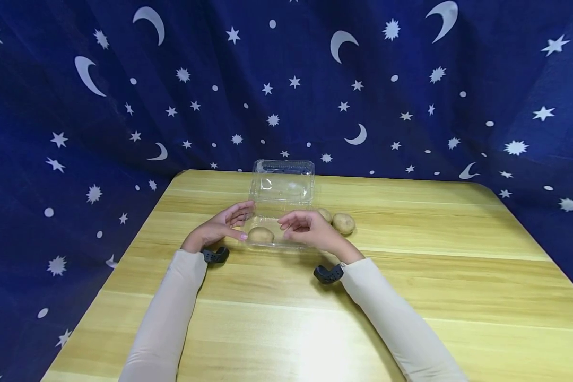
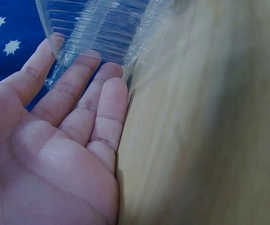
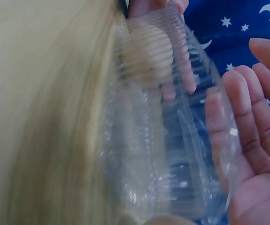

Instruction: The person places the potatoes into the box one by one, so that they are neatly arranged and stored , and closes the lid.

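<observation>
A clear plastic clamshell box (image 1: 281,245) stands on the table with its lid (image 1: 286,183) raised at the back. One potato (image 1: 260,235) lies inside at the front left; the right wrist view shows this potato (image 3: 149,55) through the ribbed wall. At the box's left side is my left hand (image 1: 219,225), fingers extended by the ribbed plastic (image 2: 95,30) and thumb near the front corner. My right hand (image 1: 310,229) hovers over the box's right part, fingers loosely bent, nothing held. Whether either hand touches the plastic is hard to tell.
Just right of the box sit two more potatoes, one potato (image 1: 344,224) in full view and another potato (image 1: 324,214) partly behind my right hand. Beneath everything is a wooden table (image 1: 258,318). A dark blue curtain (image 1: 286,63) with moons and stars hangs behind it.
</observation>
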The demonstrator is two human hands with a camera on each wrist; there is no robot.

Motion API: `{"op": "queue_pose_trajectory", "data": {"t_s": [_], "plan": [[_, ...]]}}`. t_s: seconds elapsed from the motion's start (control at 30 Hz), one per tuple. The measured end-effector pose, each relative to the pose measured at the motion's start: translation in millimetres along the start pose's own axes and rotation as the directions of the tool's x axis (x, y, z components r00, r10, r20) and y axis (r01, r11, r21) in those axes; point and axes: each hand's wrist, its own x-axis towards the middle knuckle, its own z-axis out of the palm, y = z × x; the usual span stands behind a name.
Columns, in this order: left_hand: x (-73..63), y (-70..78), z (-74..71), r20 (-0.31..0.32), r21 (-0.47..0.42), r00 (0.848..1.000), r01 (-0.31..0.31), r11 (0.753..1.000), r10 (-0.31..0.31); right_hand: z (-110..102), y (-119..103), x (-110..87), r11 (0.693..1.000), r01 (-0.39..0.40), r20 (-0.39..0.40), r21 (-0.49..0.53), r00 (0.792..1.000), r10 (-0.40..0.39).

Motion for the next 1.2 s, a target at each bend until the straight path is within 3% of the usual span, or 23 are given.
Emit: {"op": "queue_pose_trajectory", "data": {"t_s": [0.33,0.53,0.87,1.2], "plan": [[-1.4,-1.2,-1.1,-0.001,-0.003,1.000,-0.003,1.000,0.003,-8.2,6.7,-11.2,0.991,-0.013,-0.044,0.131,0.999,0.019],[0.4,-2.2,-1.1,0.000,0.000,1.000,-0.003,1.000,0.003,-13.5,6.2,-14.1,0.990,-0.034,-0.056,0.137,0.998,0.043],[-1.2,0.2,0.5,-0.008,0.007,1.000,-0.005,1.000,0.005,-34.4,0.5,-20.4,0.991,-0.105,-0.042,0.083,0.993,0.109],[-0.7,-0.1,0.1,-0.004,0.004,1.000,0.003,1.000,-0.003,-52.3,-0.8,-25.5,0.995,-0.103,-0.064,-0.011,0.993,0.102]]}}
